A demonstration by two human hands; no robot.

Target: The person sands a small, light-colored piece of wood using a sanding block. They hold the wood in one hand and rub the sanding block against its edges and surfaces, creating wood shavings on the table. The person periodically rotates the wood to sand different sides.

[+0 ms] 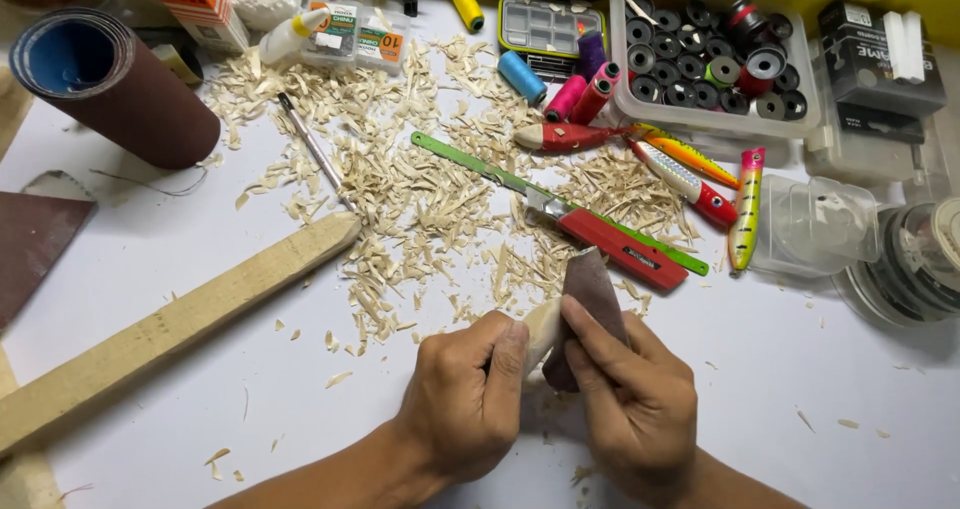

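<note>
The left hand (468,394) is closed around a small pale carved wood piece (541,331), fingers wrapped on its lower end so that only the rounded tip shows between the two hands, low and centre over the white counter (200,269). The right hand (630,399) has its fingers pinched together on a folded scrap of brown sandpaper (588,287), pressed flat against the side of the wood piece; the index finger lies along the paper, which looks like a way to keep the grit bearing evenly on the curve. Holding the wood in the fist rather than on the counter lets it be turned against the paper.

Just beyond the hands lies a red utility knife (610,241) with its blade out, resting across a green strip (480,164) amid a wide scatter of wood shavings (400,199) (the pile is thickest right where the knife lies). A long tapered wooden stick (170,329) runs diagonally at left, near a roll of dark sandpaper (110,89) with a blue inner face. Painted fishing lures (690,174) lie side by side at upper right, beside thread spools (560,84) and a clear tray of bobbins (710,64), all kept within arm's reach but clear of the hands
</note>
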